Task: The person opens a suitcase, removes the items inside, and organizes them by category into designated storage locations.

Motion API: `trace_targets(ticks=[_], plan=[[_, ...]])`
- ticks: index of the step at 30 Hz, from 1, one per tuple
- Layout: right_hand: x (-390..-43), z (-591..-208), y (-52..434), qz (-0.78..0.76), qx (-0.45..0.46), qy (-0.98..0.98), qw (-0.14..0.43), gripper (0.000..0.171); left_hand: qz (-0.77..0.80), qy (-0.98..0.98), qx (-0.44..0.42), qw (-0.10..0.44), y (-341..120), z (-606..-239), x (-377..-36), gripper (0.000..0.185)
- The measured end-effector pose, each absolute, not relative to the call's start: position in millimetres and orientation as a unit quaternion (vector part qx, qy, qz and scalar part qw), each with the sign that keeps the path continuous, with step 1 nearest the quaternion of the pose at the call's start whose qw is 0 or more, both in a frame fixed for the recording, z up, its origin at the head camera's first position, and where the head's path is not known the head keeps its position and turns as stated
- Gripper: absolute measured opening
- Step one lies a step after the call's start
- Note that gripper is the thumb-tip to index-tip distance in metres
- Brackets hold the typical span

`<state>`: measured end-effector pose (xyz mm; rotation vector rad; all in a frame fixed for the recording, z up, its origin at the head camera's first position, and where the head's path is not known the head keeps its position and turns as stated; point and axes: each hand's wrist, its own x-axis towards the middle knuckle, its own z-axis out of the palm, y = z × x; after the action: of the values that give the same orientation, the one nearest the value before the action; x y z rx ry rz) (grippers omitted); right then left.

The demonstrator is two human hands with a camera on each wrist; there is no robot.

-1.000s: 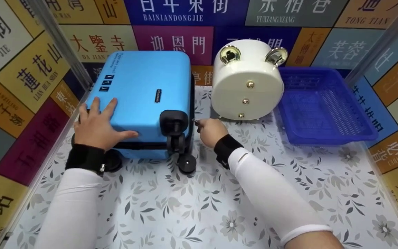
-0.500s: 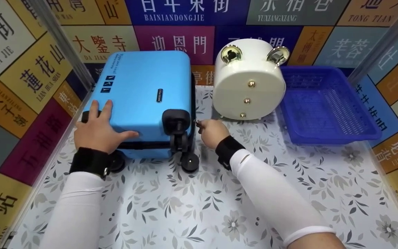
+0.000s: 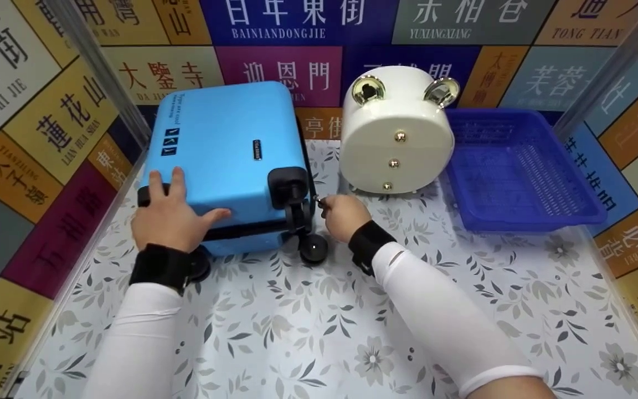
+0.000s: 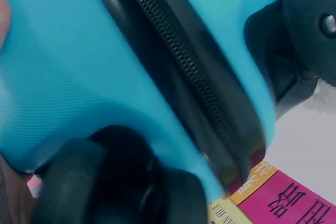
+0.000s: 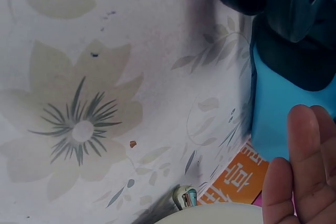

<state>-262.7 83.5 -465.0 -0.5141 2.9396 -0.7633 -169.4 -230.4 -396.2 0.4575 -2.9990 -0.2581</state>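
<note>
One suitcase [image 3: 222, 144] — beneath left grip [image 3: 170, 221].

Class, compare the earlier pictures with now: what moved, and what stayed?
The blue suitcase turned slightly, its near end swinging right and its far end left. The left hand, resting on it, shifted right too. The right hand still pinches the small pull at the suitcase's right side; the white rounded case and blue basket stayed put.

This looks like a staged booth, with multicoloured walls [image 3: 280, 16] printed with Chinese place names, clear plastic corner strips [image 3: 97, 61] and a white, grey-flowered bench [image 3: 274, 354].
</note>
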Motion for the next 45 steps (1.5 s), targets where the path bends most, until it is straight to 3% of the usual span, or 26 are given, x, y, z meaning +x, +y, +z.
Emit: trace_targets(ticks=[13,25,35,45], plan=[[-257,-463,91,-0.248,-0.167,0.954,0.037,0.026,-0.087,-0.983,0.158,0.038,-216,-395,-165,0.131],[-253,-461,85,-0.269,-0.15,0.948,0.078,0.025,-0.085,-0.979,0.182,0.04,-207,-393,-165,0.126],[-263,-462,87,-0.266,-0.145,0.951,0.057,0.03,-0.075,-0.979,0.19,0.031,-194,-391,-167,0.123],[-263,-466,86,-0.272,-0.119,0.955,0.013,0.019,-0.071,-0.977,0.2,0.033,-182,-389,-170,0.118]])
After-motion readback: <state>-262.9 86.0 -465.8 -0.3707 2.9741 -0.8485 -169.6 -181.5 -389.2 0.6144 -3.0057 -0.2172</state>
